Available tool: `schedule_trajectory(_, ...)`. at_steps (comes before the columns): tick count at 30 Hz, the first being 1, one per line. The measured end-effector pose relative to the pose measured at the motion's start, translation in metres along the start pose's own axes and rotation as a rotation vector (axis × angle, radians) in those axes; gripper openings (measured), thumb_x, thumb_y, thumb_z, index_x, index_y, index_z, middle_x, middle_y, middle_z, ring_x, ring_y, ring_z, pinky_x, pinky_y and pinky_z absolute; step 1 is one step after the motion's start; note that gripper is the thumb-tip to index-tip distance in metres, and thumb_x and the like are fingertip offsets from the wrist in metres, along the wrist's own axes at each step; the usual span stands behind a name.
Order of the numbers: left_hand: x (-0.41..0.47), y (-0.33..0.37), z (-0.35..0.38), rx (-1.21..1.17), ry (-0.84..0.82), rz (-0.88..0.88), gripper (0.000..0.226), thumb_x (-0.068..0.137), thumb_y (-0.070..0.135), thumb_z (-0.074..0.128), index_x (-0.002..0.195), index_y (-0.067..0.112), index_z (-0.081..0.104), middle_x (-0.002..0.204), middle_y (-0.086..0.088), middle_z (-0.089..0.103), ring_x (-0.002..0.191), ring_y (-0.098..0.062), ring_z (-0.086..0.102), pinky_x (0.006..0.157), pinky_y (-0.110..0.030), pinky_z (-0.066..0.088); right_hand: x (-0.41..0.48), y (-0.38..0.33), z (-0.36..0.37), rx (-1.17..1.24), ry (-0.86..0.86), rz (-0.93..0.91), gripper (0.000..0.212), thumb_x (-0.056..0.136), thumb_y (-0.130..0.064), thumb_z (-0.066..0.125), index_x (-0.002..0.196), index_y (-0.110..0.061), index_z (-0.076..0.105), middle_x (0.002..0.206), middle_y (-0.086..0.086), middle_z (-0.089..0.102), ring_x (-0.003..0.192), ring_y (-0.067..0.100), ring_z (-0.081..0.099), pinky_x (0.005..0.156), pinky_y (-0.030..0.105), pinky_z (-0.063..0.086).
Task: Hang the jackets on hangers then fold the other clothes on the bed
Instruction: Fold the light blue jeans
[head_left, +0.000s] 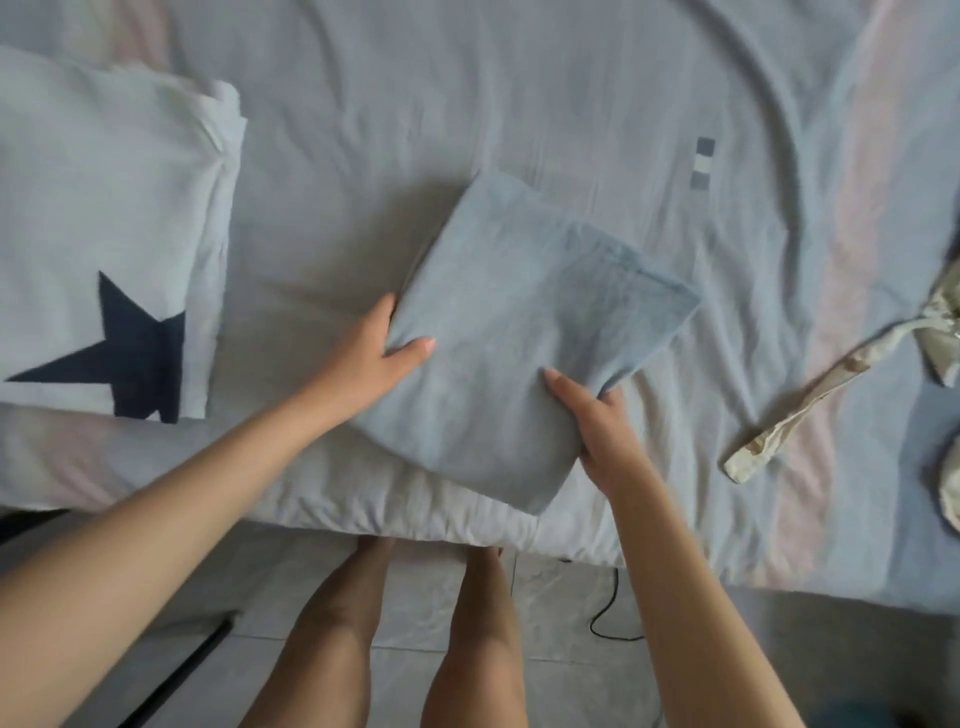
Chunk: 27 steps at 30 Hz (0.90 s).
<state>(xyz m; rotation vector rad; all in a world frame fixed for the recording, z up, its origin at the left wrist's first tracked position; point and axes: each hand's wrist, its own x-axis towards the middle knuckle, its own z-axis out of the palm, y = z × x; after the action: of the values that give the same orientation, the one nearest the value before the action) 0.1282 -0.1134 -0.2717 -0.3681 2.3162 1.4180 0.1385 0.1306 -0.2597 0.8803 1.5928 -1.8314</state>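
A folded light-blue garment (519, 322) lies tilted near the front edge of the bed (571, 93). My left hand (379, 358) grips its left edge, thumb on top and fingers tucked under the cloth. My right hand (597, 415) holds its lower right edge the same way, thumb on top. A folded white garment with a dark blue star (104, 249) rests at the left of the bed. A crumpled beige garment (810, 395) with a long strap lies at the right edge.
The bed sheet is pale blue with faint pink stripes and wrinkled. Below the bed edge are a tiled floor (561, 675), my bare legs, a thin black cable (608, 618) and a dark bar (176, 680) at lower left.
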Motion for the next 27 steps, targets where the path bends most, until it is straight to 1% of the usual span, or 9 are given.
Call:
schedule_trajectory(6, -0.056, 0.010, -0.141, 0.214, 0.330, 0.128, 0.051, 0.084, 0.045, 0.044, 0.122, 0.012, 0.051, 0.101, 0.000, 0.061, 0.092, -0.011, 0.057, 0.071, -0.020, 0.038, -0.023, -0.035, 0.128, 0.000, -0.257, -0.146, 0.044, 0.082, -0.019, 0.066, 0.123, -0.006, 0.058, 0.116, 0.006, 0.068, 0.108, 0.020, 0.065, 0.084, 0.030, 0.054)
schedule_trajectory(9, -0.096, 0.006, -0.223, 0.239, 0.513, 0.167, 0.019, 0.092, 0.034, 0.037, 0.089, 0.025, 0.053, 0.070, 0.010, 0.050, 0.062, 0.004, 0.050, 0.059, -0.013, 0.035, -0.028, -0.046, 0.211, -0.021, -0.440, -0.237, 0.027, 0.089, -0.009, 0.062, 0.116, -0.009, 0.062, 0.116, 0.008, 0.068, 0.109, 0.023, 0.064, 0.089, 0.035, 0.053)
schedule_trajectory(11, -0.114, -0.009, -0.280, 0.346, 0.645, 0.133, 0.025, 0.096, 0.026, 0.035, 0.075, 0.017, 0.046, 0.058, 0.005, 0.037, 0.053, -0.003, 0.041, 0.054, -0.026, 0.026, -0.028, -0.040, 0.275, -0.022, -0.537, -0.255, 0.027, 0.090, -0.008, 0.061, 0.117, -0.008, 0.061, 0.117, 0.011, 0.067, 0.109, 0.023, 0.064, 0.088, 0.036, 0.053)
schedule_trajectory(14, -0.095, -0.063, -0.327, 0.390, 0.722, 0.014, 0.031, 0.099, 0.016, 0.039, 0.098, -0.007, 0.059, 0.077, -0.020, 0.057, 0.076, -0.024, 0.056, 0.064, -0.033, 0.029, -0.009, -0.012, 0.344, -0.051, -0.480, -0.197, 0.038, 0.085, -0.014, 0.069, 0.120, -0.003, 0.059, 0.116, 0.012, 0.068, 0.104, 0.022, 0.066, 0.084, 0.034, 0.056)
schedule_trajectory(16, -0.076, -0.119, -0.341, 0.280, 0.676, -0.236, 0.029, 0.100, 0.015, 0.042, 0.105, -0.008, 0.060, 0.097, -0.029, 0.062, 0.098, -0.033, 0.060, 0.075, -0.033, 0.036, 0.005, 0.016, 0.373, -0.053, -0.404, -0.108, 0.050, 0.081, -0.020, 0.074, 0.124, -0.008, 0.053, 0.121, 0.013, 0.065, 0.104, 0.023, 0.066, 0.090, 0.041, 0.054)
schedule_trajectory(19, -0.072, -0.180, -0.324, 0.107, 0.640, -0.496, 0.027, 0.096, 0.027, 0.051, 0.092, 0.001, 0.056, 0.084, -0.015, 0.055, 0.095, -0.028, 0.058, 0.074, -0.033, 0.037, 0.022, 0.039, 0.388, -0.170, -0.261, -0.084, 0.055, 0.079, -0.027, 0.077, 0.124, -0.015, 0.048, 0.123, 0.007, 0.062, 0.103, 0.020, 0.063, 0.095, 0.040, 0.051)
schedule_trajectory(21, -0.081, -0.189, -0.311, -0.029, 0.752, -0.445, 0.032, 0.090, 0.030, 0.062, 0.106, 0.007, 0.050, 0.100, -0.009, 0.050, 0.097, -0.022, 0.053, 0.079, -0.031, 0.041, 0.026, 0.039, 0.386, -0.217, -0.228, -0.108, 0.063, 0.072, -0.031, 0.081, 0.123, -0.017, 0.046, 0.120, 0.002, 0.062, 0.104, 0.019, 0.061, 0.095, 0.040, 0.051)
schedule_trajectory(25, -0.099, -0.198, -0.296, -0.444, 0.841, -0.393, 0.037, 0.086, 0.024, 0.068, 0.108, 0.020, 0.039, 0.116, -0.005, 0.044, 0.095, -0.018, 0.054, 0.050, -0.023, 0.054, 0.022, 0.049, 0.392, -0.317, -0.319, -0.071, 0.072, 0.060, -0.035, 0.079, 0.119, -0.028, 0.038, 0.122, -0.004, 0.057, 0.111, 0.020, 0.058, 0.097, 0.047, 0.049)
schedule_trajectory(27, -0.098, -0.192, -0.300, -0.438, 0.889, -0.335, 0.030, 0.088, 0.018, 0.065, 0.107, 0.019, 0.042, 0.111, -0.004, 0.047, 0.091, -0.017, 0.054, 0.050, -0.022, 0.052, 0.020, 0.050, 0.393, -0.300, -0.318, -0.084, 0.066, 0.069, -0.031, 0.079, 0.119, -0.029, 0.035, 0.125, -0.004, 0.054, 0.114, 0.020, 0.055, 0.099, 0.048, 0.047)
